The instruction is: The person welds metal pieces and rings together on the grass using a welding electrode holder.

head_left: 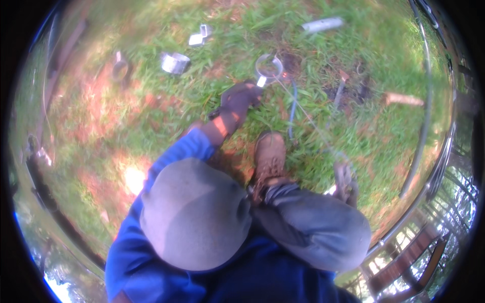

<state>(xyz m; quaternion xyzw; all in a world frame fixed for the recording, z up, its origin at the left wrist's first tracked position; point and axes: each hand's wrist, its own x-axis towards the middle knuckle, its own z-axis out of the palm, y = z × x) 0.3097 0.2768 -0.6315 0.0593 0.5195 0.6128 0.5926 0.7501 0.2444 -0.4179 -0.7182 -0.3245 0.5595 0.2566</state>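
Observation:
My left hand (pixel 237 103), in a dark glove, reaches forward from a blue sleeve. Its fingers close on the tab of a round metal ring (pixel 268 66) that stands in the grass. A thin wire (pixel 308 118) runs from the ring back to my right hand (pixel 346 182), which wears a grey glove and grips the wire's near end beside my knee. A blue hose (pixel 292 108) lies in the grass along the wire. My brown boot (pixel 270 159) is planted between the two hands.
On the grass lie a shiny metal band (pixel 175 62), a darker ring (pixel 120 69), small metal pieces (pixel 198 36), a pale pipe (pixel 322 24), a wooden-handled tool (pixel 401 99) and a digging tool (pixel 339 91). A long black pipe (pixel 424 111) curves down the right side.

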